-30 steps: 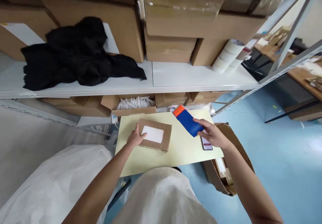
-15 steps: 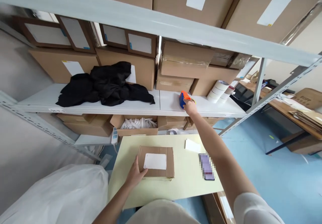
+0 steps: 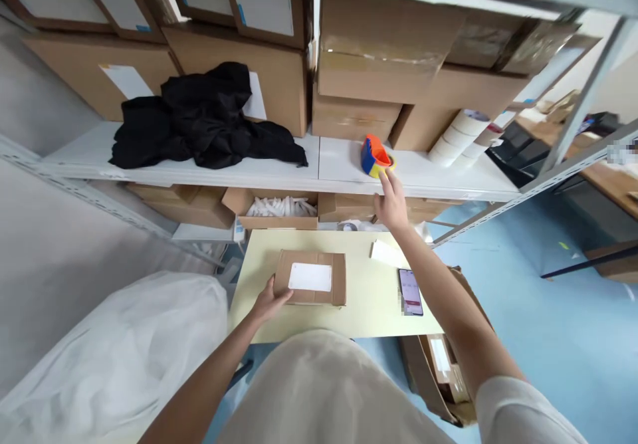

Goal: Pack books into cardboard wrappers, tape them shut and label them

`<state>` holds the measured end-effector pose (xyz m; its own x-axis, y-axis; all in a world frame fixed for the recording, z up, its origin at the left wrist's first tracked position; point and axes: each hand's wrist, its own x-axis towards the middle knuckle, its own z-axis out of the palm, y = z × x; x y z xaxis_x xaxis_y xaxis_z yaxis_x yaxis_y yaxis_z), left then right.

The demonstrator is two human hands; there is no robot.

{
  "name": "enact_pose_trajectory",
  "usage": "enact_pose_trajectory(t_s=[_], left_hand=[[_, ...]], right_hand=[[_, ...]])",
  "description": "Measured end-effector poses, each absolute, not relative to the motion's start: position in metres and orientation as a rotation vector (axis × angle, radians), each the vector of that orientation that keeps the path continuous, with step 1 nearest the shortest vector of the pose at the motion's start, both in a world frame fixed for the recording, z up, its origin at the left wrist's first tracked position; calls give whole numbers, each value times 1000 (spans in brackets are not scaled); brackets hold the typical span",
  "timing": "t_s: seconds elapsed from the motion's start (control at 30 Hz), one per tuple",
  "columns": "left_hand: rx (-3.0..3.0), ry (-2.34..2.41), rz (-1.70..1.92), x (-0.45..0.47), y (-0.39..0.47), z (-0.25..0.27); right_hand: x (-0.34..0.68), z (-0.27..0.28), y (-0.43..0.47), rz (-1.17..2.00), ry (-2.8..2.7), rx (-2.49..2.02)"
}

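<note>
A small cardboard box (image 3: 339,281) with a white label (image 3: 310,276) lies on the pale yellow table. My left hand (image 3: 269,300) grips its near left corner, thumb on top and fingers along the side. On the white shelf above stands an orange and blue tape dispenser (image 3: 373,157) with a yellow part at its front. My right hand (image 3: 391,203) is just in front of the dispenser at the shelf's edge, fingers loosely apart and holding nothing. Whether a fingertip still touches the dispenser is hard to tell.
Right of the box, a phone (image 3: 411,291) and white paper (image 3: 387,254) lie on the table (image 3: 363,321). The shelf (image 3: 343,165) carries black cloth (image 3: 199,121), tape rolls (image 3: 456,139) and large cartons (image 3: 379,45). A white bag (image 3: 119,351) bulges at left; an open carton (image 3: 423,377) stands below right.
My right hand has let go of the tape dispenser and drawn back toward me; the dispenser stays on the shelf. The view has tilted downward. My left hand keeps its place on the box.
</note>
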<state>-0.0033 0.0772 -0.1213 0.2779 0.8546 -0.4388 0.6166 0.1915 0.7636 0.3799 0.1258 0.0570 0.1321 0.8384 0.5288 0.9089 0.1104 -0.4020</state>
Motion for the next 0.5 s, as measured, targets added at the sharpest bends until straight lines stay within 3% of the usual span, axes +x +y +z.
enact_pose_trajectory(t_s=[0.1,0.27,0.37,0.5], left_hand=[[1368,1211,380,-17,71,-128],[1400,1159,339,-30,61,-140],[1494,1203,319,-28,58,-147],[1575,1330,348,-25,57,-150]], right_hand=[[361,-21,47,189,-1590,-1779],[311,-145,-39,1098,-1527,-1932],[279,-175,-44,1211,-1494,-1818],[265,-173,-33,1194,-1311,-1696]])
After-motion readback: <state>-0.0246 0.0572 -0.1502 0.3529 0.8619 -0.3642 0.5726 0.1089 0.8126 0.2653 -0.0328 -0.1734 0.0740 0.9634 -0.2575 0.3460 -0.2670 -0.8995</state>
